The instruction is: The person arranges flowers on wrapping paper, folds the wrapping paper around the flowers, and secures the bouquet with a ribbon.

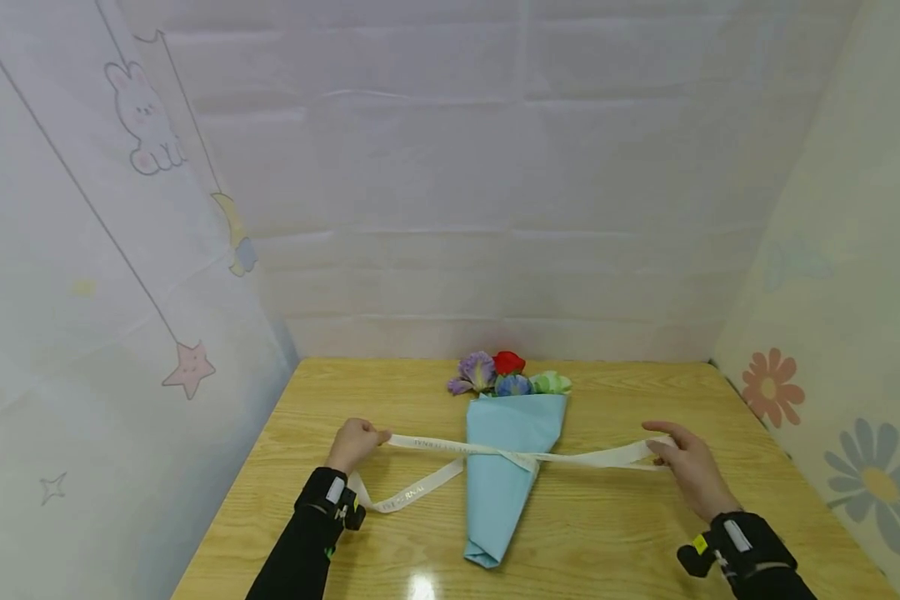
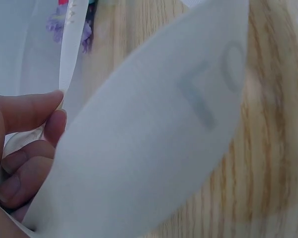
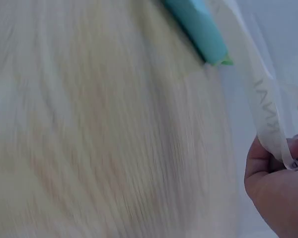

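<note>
A bouquet wrapped in light blue paper (image 1: 506,487) lies on the table, its flowers (image 1: 512,379) toward the back wall. A cream ribbon (image 1: 427,444) with printed lettering crosses the wrap's middle, its strands overlapping there. Left of the bouquet, my left hand (image 1: 356,444) pinches one ribbon strand between thumb and forefinger; another length loops down from this hand, filling much of the left wrist view. Out to the right, my right hand (image 1: 692,471) grips the other side of the ribbon, with thumb and fingers around it in the right wrist view.
The wooden table (image 1: 607,533) ends at a pale wall covering (image 1: 510,275) behind the flowers. Printed sheets with a star (image 1: 189,368) on the left and daisies (image 1: 877,483) on the right flank it. Each wrist wears a black strap with a small camera.
</note>
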`<state>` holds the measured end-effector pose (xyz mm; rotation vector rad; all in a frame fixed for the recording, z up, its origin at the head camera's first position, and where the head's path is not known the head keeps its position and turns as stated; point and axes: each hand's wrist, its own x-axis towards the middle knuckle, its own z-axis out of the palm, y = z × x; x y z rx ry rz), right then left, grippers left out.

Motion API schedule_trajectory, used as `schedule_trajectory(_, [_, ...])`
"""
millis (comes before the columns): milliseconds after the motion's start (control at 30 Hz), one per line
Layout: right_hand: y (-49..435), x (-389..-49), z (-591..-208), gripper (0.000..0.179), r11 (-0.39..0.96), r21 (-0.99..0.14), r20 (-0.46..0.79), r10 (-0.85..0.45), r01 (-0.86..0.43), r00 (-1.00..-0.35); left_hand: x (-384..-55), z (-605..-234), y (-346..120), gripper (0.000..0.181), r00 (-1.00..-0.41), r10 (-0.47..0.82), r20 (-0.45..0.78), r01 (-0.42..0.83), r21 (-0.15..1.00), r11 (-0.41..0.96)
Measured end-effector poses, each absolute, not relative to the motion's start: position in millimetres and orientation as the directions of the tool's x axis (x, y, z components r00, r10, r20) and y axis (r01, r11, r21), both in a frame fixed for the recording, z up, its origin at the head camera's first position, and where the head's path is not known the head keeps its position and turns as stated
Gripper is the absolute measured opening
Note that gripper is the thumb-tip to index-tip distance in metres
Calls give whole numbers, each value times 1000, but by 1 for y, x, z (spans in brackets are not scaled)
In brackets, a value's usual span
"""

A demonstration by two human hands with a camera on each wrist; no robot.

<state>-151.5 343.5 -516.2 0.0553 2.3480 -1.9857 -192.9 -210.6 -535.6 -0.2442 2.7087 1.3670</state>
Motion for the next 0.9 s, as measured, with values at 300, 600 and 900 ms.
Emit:
schedule_trajectory(300, [358, -141, -517, 51, 714, -697, -24, 72, 69, -997, -192, -539, -216, 50, -980, -131, -152, -201, 771, 605])
schedule_trajectory(600, [382, -139, -530, 30, 887, -445, 167, -52, -122, -985, -190, -545, -219, 46, -983, -153, -104, -177, 772, 610])
schedule_trajectory(900, [414, -141, -542, 23, 956, -281, 89, -62, -85, -994, -189, -550, -228, 42, -983, -170, -70, -164, 756, 634])
